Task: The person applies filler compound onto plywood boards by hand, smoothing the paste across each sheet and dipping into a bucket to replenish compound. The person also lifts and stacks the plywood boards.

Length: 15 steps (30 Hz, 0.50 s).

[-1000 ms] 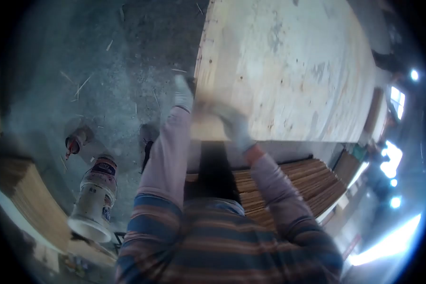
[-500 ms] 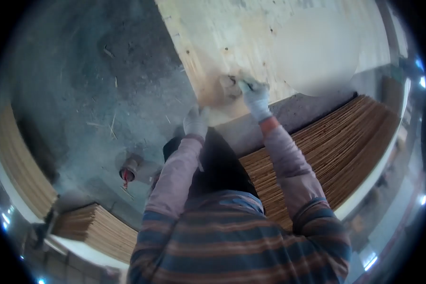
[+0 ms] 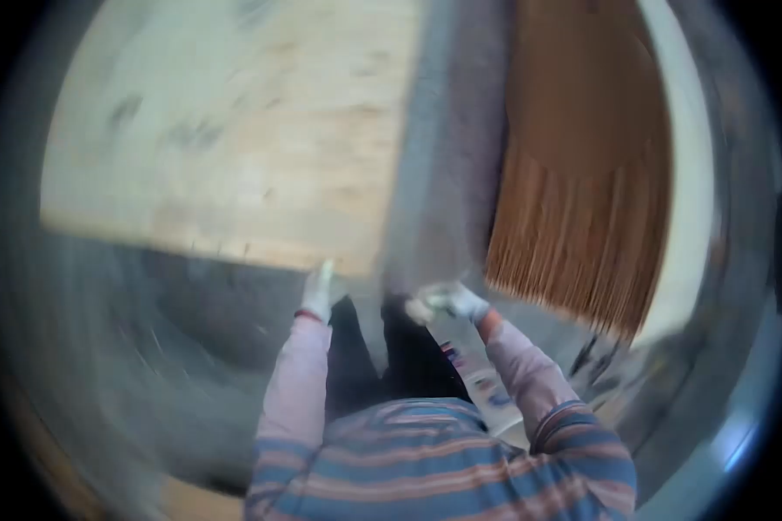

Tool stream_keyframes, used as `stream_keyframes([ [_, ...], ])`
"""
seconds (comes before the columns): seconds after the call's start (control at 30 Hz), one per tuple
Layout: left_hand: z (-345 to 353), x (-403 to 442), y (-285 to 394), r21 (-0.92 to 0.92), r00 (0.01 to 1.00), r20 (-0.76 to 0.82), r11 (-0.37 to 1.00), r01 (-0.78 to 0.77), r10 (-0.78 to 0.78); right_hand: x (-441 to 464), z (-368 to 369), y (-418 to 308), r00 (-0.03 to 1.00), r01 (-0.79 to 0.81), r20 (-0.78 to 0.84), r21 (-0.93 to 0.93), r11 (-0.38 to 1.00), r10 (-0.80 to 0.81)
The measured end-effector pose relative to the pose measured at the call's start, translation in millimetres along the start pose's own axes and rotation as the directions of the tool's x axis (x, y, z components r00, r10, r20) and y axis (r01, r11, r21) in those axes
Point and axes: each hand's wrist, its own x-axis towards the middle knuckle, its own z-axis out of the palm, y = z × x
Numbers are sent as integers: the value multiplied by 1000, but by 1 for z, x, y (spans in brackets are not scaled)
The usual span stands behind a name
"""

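My left hand (image 3: 319, 295), in a pale glove, is at the near edge of a large plywood sheet (image 3: 235, 156). One finger stretches up onto the edge; the others are blurred, and no firm grip shows. To the right, past the sheet's corner, my right hand (image 3: 465, 301), also gloved, is closed on a pale, rounded pad-like thing (image 3: 420, 310). Blur hides exactly what kind of pad it is. It is apart from the sheet, above my dark-trousered legs.
A tall stack of brown thin boards (image 3: 573, 234) stands at the right, beyond a strip of grey floor (image 3: 447, 174). A white object with coloured marks (image 3: 487, 382) lies below my right forearm. Grey floor (image 3: 191, 347) is at the left.
The view has swung round, so the sheet now lies at upper left and the stack at upper right. My right hand has come off the sheet with the pad; my left is at its edge.
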Motion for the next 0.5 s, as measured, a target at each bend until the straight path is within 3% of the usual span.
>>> stream_keyframes([
  [0.03, 13, -5, 9, 57, 998, 28, 997, 50, -52, -26, -17, 67, 988, -37, -139, 189, 981, 65],
  [0.07, 37, -21, 21, 119, 997, 10, 990, 72, -73, -68, -25, 96, 977, 53, -208, 434, 900, 43],
  [0.13, 48, -11, 10, 146, 990, -32, 979, 141, -138, -175, -14, 172, 935, 265, -349, 794, 547, 53],
  [0.17, 14, 59, -7, 141, 910, 300, 956, 256, -287, -250, -15, 218, 874, 419, -479, 825, 378, 78],
  [0.2, 44, 40, -6, 216, 918, 315, 960, 176, -239, -326, -8, 266, 795, 572, -599, 793, 209, 100],
  [0.23, -7, 76, 22, 323, 899, 212, 895, 307, -384, -369, 20, 249, 530, 728, -810, 586, 355, 249],
  [0.27, -29, 112, 27, 188, 714, 538, 890, 416, -448, -404, 27, 293, 332, 742, -896, 441, 505, 294],
  [0.3, -8, 106, 18, 188, 831, 392, 918, 348, -395, -424, 41, 413, 313, 889, -879, 404, 214, 359],
  [0.33, 10, 90, 16, 192, 923, 236, 945, 264, -305, -455, 48, 434, 62, 832, -843, 339, 438, 534],
  [0.37, 20, 73, 12, 190, 982, 81, 969, 154, -172, -480, 49, 453, -198, 694, -772, 324, 643, 604],
  [0.4, 36, 42, 7, 346, 912, 403, 935, -70, -82, -495, 44, 484, -378, 584, -690, 339, 737, 617],
  [0.43, 21, 68, 7, 325, 807, 520, 939, 116, -279, -500, 39, 519, -525, 469, -610, 375, 800, 594],
  [0.47, 19, 77, 10, 309, 693, 622, 927, 211, -365, -497, 42, 561, -432, -21, -760, 547, 837, 486],
  [0.5, 12, 90, 15, 319, 557, 705, 898, 303, -439, -495, 43, 597, -321, -520, -877, 479, 707, 358],
])
